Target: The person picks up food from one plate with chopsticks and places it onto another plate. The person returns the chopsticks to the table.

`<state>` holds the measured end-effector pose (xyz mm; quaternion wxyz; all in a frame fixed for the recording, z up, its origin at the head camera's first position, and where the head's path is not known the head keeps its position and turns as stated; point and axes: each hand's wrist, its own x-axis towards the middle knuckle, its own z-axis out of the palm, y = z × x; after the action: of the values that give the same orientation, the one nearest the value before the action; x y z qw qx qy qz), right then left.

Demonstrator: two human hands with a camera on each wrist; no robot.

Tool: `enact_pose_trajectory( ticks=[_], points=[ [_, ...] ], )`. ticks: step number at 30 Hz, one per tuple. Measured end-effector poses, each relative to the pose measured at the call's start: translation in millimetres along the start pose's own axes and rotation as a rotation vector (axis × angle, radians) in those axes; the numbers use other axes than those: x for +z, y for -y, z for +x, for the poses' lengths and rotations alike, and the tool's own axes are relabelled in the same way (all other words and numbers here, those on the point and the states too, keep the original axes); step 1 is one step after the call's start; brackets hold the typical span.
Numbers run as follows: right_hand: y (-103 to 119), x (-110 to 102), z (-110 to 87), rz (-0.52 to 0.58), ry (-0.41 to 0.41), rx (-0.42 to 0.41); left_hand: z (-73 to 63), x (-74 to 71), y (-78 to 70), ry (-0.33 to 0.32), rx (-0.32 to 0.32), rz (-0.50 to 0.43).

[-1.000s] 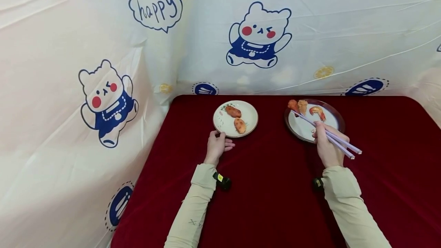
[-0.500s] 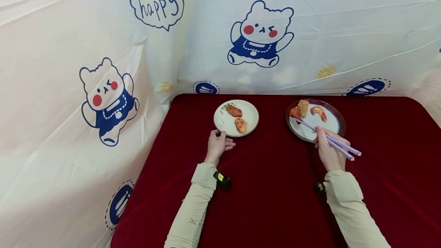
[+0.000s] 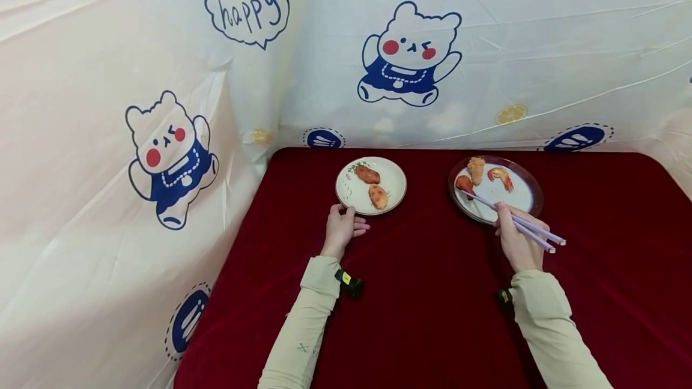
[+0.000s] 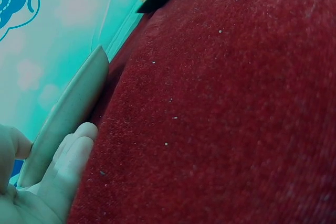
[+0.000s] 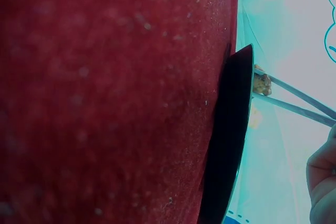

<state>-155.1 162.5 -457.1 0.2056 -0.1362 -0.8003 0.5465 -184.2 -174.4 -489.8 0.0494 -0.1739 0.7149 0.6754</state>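
My left hand point(image 3: 339, 232) pinches the near rim of a small white plate point(image 3: 348, 194), thumb on the rim and fingers along its underside. On this plate lie two browned chicken pieces, one darker point(image 3: 367, 174) and one paler point(image 3: 378, 196). My right hand point(image 3: 520, 242) holds a pair of lilac chopsticks point(image 3: 540, 230) over a larger, brown-rimmed plate point(image 3: 532, 188). Their tips are at a reddish-brown drumstick-like piece point(image 3: 464, 184) near that plate's left rim. In the right wrist view the chopsticks point(image 5: 299, 111) stand apart, one each side of a food piece point(image 5: 261, 83).
A paler fried drumstick point(image 3: 476, 170) and a curled shrimp point(image 3: 500, 177) lie on the larger plate. Both plates stand near the back edge of a table under a dark red cloth point(image 3: 421, 293). A white printed curtain point(image 3: 324, 65) hangs behind and to the left.
The chopstick tips and the reddish-brown piece have come down and nearer to me, from the larger plate's back left to its left side. My left hand stays at the small plate.
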Motion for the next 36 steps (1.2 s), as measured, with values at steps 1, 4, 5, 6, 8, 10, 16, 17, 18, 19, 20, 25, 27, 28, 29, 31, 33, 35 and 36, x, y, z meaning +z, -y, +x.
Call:
enact_pose_trajectory(
  ticks=[1,4,5,6,8,10,16,17,18,19,20,25,27,28,29,31,33,35,36],
  points=[
    [-0.3,-0.2,0.4,-0.005,0.002,0.005,-0.1,-0.1,-0.1,0.005,0.000,-0.001],
    [-0.7,0.0,0.9,-0.008,0.005,0.006,-0.3,0.5,-0.2,0.000,0.002,0.003],
    [-1.1,0.1,1.3,-0.009,0.008,0.005,-0.5,0.9,0.5,-0.008,0.006,0.002],
    [-1.2,0.0,1.1,-0.009,0.010,0.004,-0.1,1.3,2.3,-0.016,0.014,0.002],
    [-1.2,0.4,1.0,-0.009,0.012,-0.002,2.9,1.5,6.5,-0.029,0.017,0.000],
    [-1.3,0.7,1.3,-0.014,0.016,-0.005,2.7,1.4,6.6,-0.033,0.016,0.003],
    [-0.4,1.9,1.4,-0.019,0.022,-0.012,2.8,1.4,6.3,-0.034,0.015,0.002],
    [-0.2,2.1,1.5,-0.021,0.021,-0.011,3.0,1.4,6.3,-0.032,0.016,0.001],
    [-0.2,2.3,1.7,-0.021,0.019,-0.009,3.0,1.4,6.3,-0.030,0.017,0.001],
    [0.3,2.5,1.5,-0.024,0.019,-0.007,3.1,1.3,6.2,-0.030,0.017,0.000],
    [0.2,2.7,1.9,-0.028,0.018,-0.004,3.1,1.2,6.2,-0.029,0.018,-0.002],
    [-0.4,2.8,4.6,-0.057,0.020,0.005,3.5,1.0,6.6,-0.029,0.024,-0.002],
    [-0.7,2.7,5.5,-0.069,0.023,0.006,3.7,1.0,7.1,-0.030,0.023,-0.001],
    [-0.7,2.6,5.8,-0.076,0.027,0.007,3.7,1.0,7.3,-0.029,0.023,0.000],
    [-0.7,2.5,6.0,-0.086,0.032,0.008,3.8,1.0,7.5,-0.028,0.022,0.000],
    [-0.4,2.3,6.3,-0.092,0.041,0.006,3.9,1.0,7.6,-0.026,0.019,0.001],
    [0.2,2.0,6.5,-0.098,0.052,0.002,3.8,1.1,7.3,-0.024,0.018,0.001],
    [0.7,1.7,6.7,-0.099,0.061,-0.003,3.9,1.3,7.0,-0.023,0.018,0.001],
    [1.2,1.5,7.0,-0.099,0.066,-0.004,3.9,1.3,6.8,-0.024,0.017,-0.001]
  ],
)
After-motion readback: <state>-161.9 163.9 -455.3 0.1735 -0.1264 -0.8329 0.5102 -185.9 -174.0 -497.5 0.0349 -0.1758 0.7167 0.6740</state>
